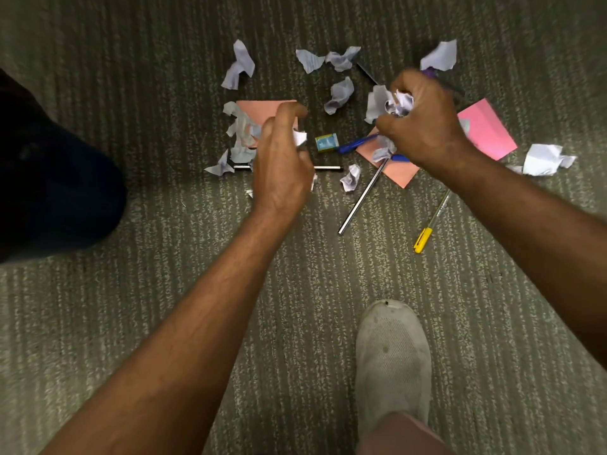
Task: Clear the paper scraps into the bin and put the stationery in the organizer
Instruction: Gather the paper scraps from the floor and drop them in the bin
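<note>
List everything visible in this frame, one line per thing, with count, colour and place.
paper scraps: more than ten, white, crumpled, scattered across the far carpet.
sticky notes: three, pink and salmon, left, middle and right of the pile.
eraser: one, blue and yellow, centre.
blue pen: one, right of the eraser.
silver pens: two, one angled, one flat and partly behind the left hand.
yellow-capped pen: one, nearest on the right.
carpet: grey-green, striped.
dark object: one, left edge, unclear.
shoe: one, white, bottom.
left hand: pinches a scrap.
right hand: grips crumpled scraps.
</note>
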`<control>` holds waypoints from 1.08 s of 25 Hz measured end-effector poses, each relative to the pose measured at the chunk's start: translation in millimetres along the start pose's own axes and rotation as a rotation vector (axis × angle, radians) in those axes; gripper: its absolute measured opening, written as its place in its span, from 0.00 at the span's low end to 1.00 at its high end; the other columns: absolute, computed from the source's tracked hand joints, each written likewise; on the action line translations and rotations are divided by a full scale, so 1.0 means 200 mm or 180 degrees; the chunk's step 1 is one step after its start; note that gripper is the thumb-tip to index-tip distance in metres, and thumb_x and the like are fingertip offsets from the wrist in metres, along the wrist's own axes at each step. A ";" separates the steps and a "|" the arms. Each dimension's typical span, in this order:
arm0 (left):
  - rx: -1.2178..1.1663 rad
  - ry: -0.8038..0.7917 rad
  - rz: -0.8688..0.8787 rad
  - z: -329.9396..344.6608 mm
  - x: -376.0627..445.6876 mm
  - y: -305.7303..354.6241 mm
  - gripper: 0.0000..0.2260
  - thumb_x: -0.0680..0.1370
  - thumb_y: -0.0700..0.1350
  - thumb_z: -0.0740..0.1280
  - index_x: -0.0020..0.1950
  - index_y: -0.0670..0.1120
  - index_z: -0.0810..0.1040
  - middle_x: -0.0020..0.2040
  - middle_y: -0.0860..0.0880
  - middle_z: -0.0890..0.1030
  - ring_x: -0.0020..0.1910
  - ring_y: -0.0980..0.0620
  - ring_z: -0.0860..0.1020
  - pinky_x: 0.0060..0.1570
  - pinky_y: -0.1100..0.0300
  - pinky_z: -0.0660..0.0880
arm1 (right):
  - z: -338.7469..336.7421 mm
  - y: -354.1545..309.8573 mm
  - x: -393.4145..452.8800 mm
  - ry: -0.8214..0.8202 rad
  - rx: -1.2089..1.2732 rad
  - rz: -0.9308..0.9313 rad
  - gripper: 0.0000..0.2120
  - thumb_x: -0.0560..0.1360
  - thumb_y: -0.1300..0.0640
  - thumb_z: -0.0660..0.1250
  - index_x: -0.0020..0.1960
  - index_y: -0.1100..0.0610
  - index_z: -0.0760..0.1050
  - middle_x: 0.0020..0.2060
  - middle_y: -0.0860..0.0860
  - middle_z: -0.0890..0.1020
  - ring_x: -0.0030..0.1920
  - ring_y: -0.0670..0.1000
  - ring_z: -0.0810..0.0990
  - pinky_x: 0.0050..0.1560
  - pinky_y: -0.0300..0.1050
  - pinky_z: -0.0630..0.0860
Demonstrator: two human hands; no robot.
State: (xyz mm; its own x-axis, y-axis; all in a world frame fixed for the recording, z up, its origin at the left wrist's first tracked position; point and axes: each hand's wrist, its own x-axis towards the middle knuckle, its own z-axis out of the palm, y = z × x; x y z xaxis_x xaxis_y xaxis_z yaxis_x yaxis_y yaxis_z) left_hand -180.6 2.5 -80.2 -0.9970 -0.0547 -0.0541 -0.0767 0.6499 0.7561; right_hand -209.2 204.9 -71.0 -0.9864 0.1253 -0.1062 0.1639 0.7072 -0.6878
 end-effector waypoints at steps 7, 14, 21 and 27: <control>0.0223 0.0593 -0.0385 -0.20 0.16 -0.20 0.15 0.79 0.40 0.70 0.64 0.52 0.79 0.61 0.49 0.75 0.44 0.68 0.73 0.38 0.79 0.71 | 0.11 -0.05 0.15 -0.0495 -0.0622 -0.0500 0.28 0.77 0.61 0.70 0.75 0.48 0.71 0.68 0.55 0.77 0.68 0.55 0.75 0.67 0.49 0.73; 0.0647 0.0123 -0.0902 -0.24 0.27 -0.32 0.17 0.77 0.51 0.73 0.64 0.47 0.80 0.62 0.44 0.79 0.55 0.45 0.80 0.52 0.49 0.80 | 0.20 -0.02 0.28 -0.0648 -0.1008 -0.0414 0.23 0.76 0.53 0.72 0.69 0.57 0.75 0.65 0.59 0.78 0.64 0.60 0.77 0.61 0.46 0.71; 0.0287 0.0578 -0.0529 -0.29 0.20 -0.31 0.06 0.77 0.44 0.68 0.42 0.45 0.80 0.41 0.44 0.81 0.33 0.55 0.73 0.25 0.69 0.60 | 0.15 -0.11 0.17 -0.0253 -0.0694 -0.0402 0.18 0.72 0.49 0.72 0.57 0.58 0.80 0.56 0.59 0.81 0.54 0.57 0.80 0.53 0.48 0.75; 0.0083 0.0814 -0.0936 -0.33 0.12 -0.35 0.06 0.75 0.35 0.67 0.46 0.46 0.77 0.48 0.44 0.81 0.38 0.53 0.78 0.25 0.72 0.65 | 0.13 -0.13 -0.10 -0.0418 -0.0871 -0.0159 0.07 0.71 0.58 0.69 0.43 0.55 0.71 0.34 0.47 0.77 0.37 0.56 0.77 0.32 0.46 0.69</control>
State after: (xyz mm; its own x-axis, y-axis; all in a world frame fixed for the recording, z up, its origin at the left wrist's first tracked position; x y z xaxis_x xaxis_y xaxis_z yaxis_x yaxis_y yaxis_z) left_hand -198.2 -93.6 -91.6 -0.8990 -0.4267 -0.0992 -0.3624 0.5972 0.7156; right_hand -194.9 166.3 -70.5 -0.9834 0.0072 -0.1813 0.0944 0.8736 -0.4774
